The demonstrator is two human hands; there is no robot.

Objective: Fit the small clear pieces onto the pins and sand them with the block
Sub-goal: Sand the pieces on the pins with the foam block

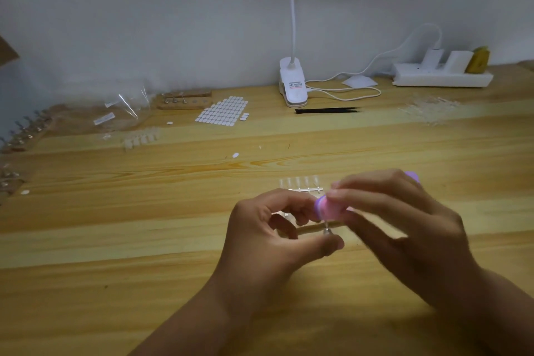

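Observation:
My left hand [270,235] pinches a small metal pin [326,229] between thumb and curled fingers above the wooden table. My right hand [404,228] grips a pink and purple sanding block [328,208], blurred, with its end lying over the top of the pin. The clear piece on the pin is hidden by the block. Just behind my hands a strip of small clear pieces [302,183] lies on the table. More clear pieces [141,139] lie at mid left.
A wooden pin stand [185,101] and a sheet of white oval stickers [224,111] sit at the back. More pin stands [26,133] line the left edge. A clip lamp [292,84], black tweezers [328,110], power strip [442,75] and plastic bags [121,113] stand around.

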